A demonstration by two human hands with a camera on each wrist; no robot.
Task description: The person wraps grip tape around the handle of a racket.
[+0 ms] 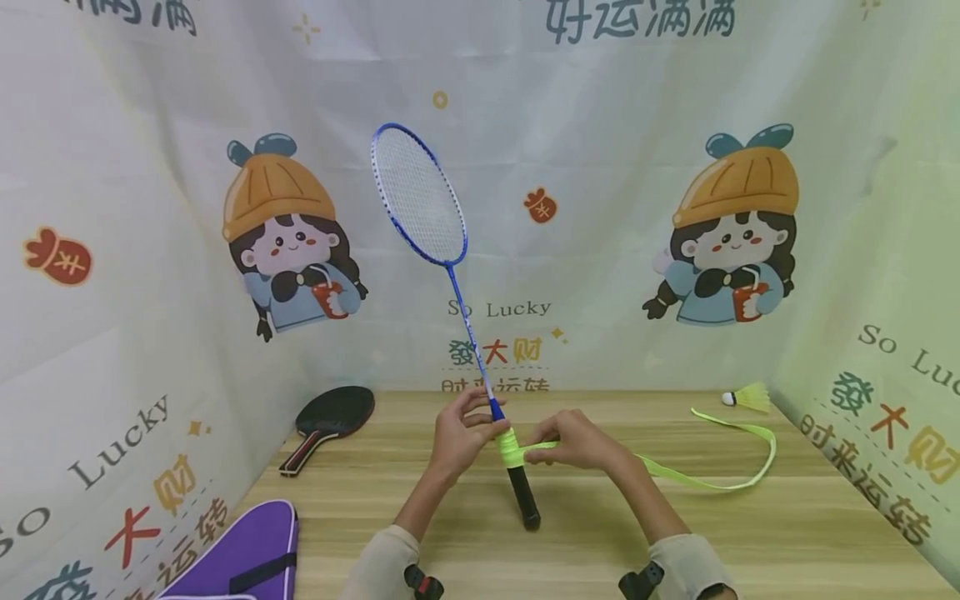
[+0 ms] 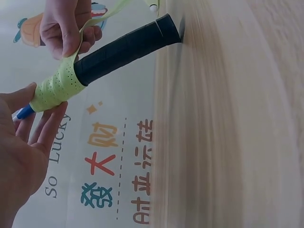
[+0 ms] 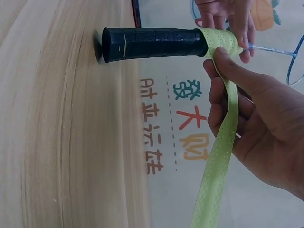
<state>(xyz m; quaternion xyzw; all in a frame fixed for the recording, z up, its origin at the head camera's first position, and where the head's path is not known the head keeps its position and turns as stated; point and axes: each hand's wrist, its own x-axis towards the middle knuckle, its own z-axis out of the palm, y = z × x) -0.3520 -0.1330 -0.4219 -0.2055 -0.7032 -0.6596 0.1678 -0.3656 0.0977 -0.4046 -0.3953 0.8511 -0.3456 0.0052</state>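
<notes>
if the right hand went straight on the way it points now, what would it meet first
Probably the green-wrapped part of the racket handle, just ahead of the right hand in the head view; whether they touch is hard to tell.

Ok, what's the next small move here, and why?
Probably one more overlapping turn of the yellow-green tape down the black handle: the right hand pinches the tape beside the lowest wrap, the left hand holds the wrapped upper end, and the handle's lower part is bare of tape.
</notes>
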